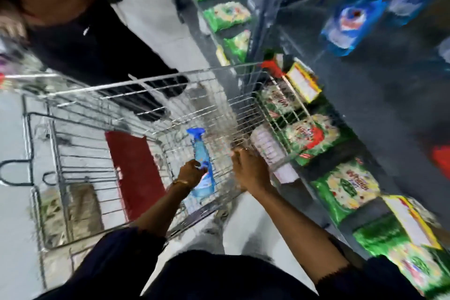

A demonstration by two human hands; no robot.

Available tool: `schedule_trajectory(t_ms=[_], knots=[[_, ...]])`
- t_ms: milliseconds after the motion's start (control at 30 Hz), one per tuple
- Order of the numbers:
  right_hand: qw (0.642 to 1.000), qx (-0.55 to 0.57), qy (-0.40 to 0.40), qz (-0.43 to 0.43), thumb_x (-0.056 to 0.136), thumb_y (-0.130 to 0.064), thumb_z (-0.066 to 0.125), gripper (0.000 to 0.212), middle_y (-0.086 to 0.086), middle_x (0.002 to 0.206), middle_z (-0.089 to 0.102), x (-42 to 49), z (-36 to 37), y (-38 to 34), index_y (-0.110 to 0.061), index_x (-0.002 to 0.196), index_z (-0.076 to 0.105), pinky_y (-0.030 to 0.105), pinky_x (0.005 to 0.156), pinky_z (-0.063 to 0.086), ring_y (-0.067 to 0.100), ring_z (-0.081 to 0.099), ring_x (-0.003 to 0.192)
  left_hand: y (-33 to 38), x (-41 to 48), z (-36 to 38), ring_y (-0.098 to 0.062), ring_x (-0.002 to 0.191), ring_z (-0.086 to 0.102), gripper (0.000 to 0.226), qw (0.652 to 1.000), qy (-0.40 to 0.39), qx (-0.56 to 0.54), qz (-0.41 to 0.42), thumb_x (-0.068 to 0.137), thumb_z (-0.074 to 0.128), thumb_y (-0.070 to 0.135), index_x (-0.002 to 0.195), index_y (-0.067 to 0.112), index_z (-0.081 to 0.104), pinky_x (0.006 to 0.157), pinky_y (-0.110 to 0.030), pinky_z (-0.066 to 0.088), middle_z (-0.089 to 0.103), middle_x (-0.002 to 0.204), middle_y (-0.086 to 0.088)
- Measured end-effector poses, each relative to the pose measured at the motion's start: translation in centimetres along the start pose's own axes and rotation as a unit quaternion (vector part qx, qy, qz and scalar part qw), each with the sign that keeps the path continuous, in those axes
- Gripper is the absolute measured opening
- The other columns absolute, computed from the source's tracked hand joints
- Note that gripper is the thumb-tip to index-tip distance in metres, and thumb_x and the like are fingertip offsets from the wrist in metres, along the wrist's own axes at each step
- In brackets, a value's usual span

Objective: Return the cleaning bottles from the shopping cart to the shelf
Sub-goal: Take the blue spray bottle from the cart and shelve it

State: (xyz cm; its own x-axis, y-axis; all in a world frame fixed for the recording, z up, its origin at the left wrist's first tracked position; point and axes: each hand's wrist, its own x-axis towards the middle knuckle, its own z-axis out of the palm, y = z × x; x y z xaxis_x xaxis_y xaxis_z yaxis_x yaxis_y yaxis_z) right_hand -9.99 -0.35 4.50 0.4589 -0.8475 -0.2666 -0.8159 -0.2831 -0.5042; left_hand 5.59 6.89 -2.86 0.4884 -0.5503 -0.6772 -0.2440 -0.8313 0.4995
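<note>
Blur smears the whole scene. Inside the wire shopping cart point(151, 114) the left hand point(191, 173) is wrapped round the body of a blue spray bottle point(202, 165), whose trigger head points to the far end. The right hand point(250, 172) sits at the cart's right rim with fingers curled; whether it grips the wire cannot be told. Close on the right runs the shelf point(379, 109), its lower tier packed with green bags point(345, 190) pressing up against the cart side, blue packs point(350, 24) higher up. A red panel point(136, 173) lies under the basket. Another person in dark clothing point(97, 39) stands beyond the cart's far left corner.
</note>
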Motion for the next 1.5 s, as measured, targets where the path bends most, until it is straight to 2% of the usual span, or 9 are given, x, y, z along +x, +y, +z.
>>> schedule_trajectory(t_ms=[133,433,600,767,867,1000,1200,1300,1500], knots=[[0.994,-0.09,-0.001,0.06,0.095,-0.029,0.04,0.028,0.013,0.108,0.07,0.7,1.0,0.1,-0.014,0.104,0.063,0.039,0.091,0.036,0.032,0.059,0.106,-2.9,2.8,1.3,-0.037,0.121,0.054,0.044,0.997,-0.05,0.048,-0.04,0.09,0.06,0.022,0.126,-0.001,0.053,0.093,-0.035,0.04,0.057,0.13,-0.025],[0.986,-0.151,-0.026,0.063,0.094,-0.035,0.042,0.03,0.008,0.104,0.072,1.3,1.6,0.7,-0.017,0.099,0.066,0.041,0.089,0.041,0.031,0.056,0.106,-5.0,7.7,5.5,-0.043,0.114,0.055,0.05,0.992,0.017,-0.052,-0.112,0.086,0.064,0.01,0.124,-0.014,0.043,0.09,-0.044,0.041,0.055,0.124,-0.035],[0.987,-0.149,-0.028,0.053,0.096,-0.035,0.038,0.033,0.007,0.104,0.072,1.3,1.7,1.0,-0.02,0.108,0.065,0.04,0.086,0.042,0.03,0.057,0.105,-4.6,9.2,5.4,-0.039,0.13,0.045,0.062,0.978,-0.011,-0.072,-0.198,0.092,0.058,0.016,0.138,-0.012,0.028,0.107,-0.044,0.036,0.045,0.139,-0.031],[0.988,-0.14,-0.032,0.051,0.095,-0.032,0.038,0.029,0.005,0.102,0.07,1.3,2.0,1.2,-0.021,0.108,0.062,0.039,0.083,0.038,0.026,0.055,0.104,-4.2,9.3,4.6,-0.021,0.09,0.068,0.05,0.946,-0.062,-0.209,-0.24,0.082,0.069,0.002,0.123,-0.018,0.049,0.08,-0.026,0.052,0.072,0.095,-0.019],[0.988,-0.143,-0.03,0.053,0.095,-0.032,0.039,0.029,0.006,0.102,0.071,1.3,2.0,1.2,-0.02,0.107,0.062,0.038,0.082,0.039,0.026,0.055,0.102,-3.4,8.9,4.4,-0.035,0.104,0.063,0.049,0.93,-0.085,-0.255,-0.253,0.08,0.071,0.0,0.123,-0.014,0.052,0.096,-0.045,0.051,0.062,0.115,-0.025],[0.989,-0.136,-0.02,0.056,0.094,-0.029,0.042,0.028,0.008,0.104,0.07,1.1,1.8,1.0,-0.018,0.109,0.062,0.038,0.083,0.039,0.028,0.055,0.103,-2.8,7.7,3.4,-0.037,0.094,0.064,0.041,0.915,-0.114,-0.306,-0.235,0.079,0.068,-0.006,0.118,-0.011,0.055,0.086,-0.045,0.053,0.061,0.124,-0.026],[0.997,-0.006,0.056,0.049,0.094,-0.022,0.045,0.025,0.009,0.107,0.068,0.3,1.2,0.6,-0.02,0.113,0.061,0.036,0.086,0.04,0.027,0.056,0.104,-0.6,3.5,0.5,-0.022,0.074,0.067,0.019,0.92,-0.11,-0.363,-0.098,0.078,0.069,-0.003,0.091,0.01,0.063,0.057,-0.03,0.06,0.068,0.096,-0.012],[0.991,0.106,0.029,0.071,0.097,-0.025,0.044,0.03,0.01,0.12,0.063,0.5,0.6,0.9,-0.021,0.124,0.056,0.037,0.09,0.046,0.027,0.056,0.108,1.4,0.3,-1.4,-0.015,0.07,0.071,0.021,0.92,-0.118,-0.374,-0.007,0.077,0.07,-0.002,0.088,0.016,0.067,0.057,-0.027,0.059,0.073,0.087,-0.004],[0.826,0.538,-0.07,0.151,0.085,-0.043,0.052,0.046,0.005,0.1,0.072,-0.3,-5.9,1.5,-0.012,0.118,0.061,0.039,0.076,0.054,0.023,0.069,0.082,7.0,-7.5,-4.2,-0.008,0.07,0.072,0.028,0.918,-0.14,-0.34,0.15,0.07,0.075,-0.002,0.087,0.02,0.074,0.056,-0.021,0.057,0.077,0.087,0.005]])
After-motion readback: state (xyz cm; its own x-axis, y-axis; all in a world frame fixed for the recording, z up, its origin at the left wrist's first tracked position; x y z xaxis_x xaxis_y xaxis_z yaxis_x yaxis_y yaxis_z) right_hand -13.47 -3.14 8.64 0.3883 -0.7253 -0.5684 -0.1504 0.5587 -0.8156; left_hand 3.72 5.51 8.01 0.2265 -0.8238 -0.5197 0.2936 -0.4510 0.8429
